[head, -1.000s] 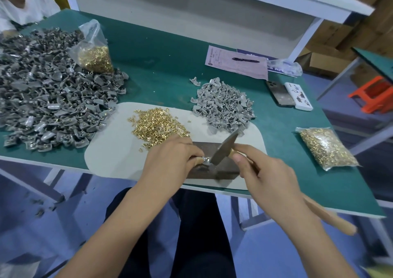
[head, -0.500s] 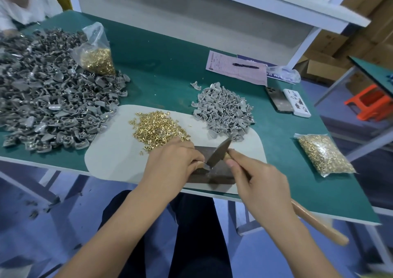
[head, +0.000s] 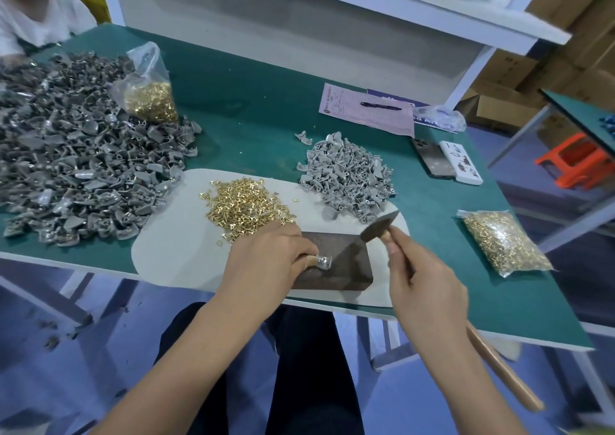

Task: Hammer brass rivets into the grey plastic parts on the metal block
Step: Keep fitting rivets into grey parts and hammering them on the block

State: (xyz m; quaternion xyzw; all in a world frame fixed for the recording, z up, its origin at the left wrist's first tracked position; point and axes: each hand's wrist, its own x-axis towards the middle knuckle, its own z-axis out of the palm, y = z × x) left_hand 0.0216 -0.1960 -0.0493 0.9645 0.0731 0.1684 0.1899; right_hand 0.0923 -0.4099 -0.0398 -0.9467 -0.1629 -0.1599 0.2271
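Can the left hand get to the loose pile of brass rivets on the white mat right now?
Probably not yet: the left hand is holding a grey plastic part on the metal block. The loose rivets lie just beyond it, with nothing between.

The metal block looks dark, dull and a bit rough. The loose brass rivets are shiny gold metal. The grey plastic parts look smooth and matt. The hammer has a dark, dull metal head and a smooth, pale wood handle. The counter has a flat, matt green top, and the pale mat on it looks soft and dull. Two clear, crinkly plastic bags hold more shiny rivets. The pink paper is thin and matt.
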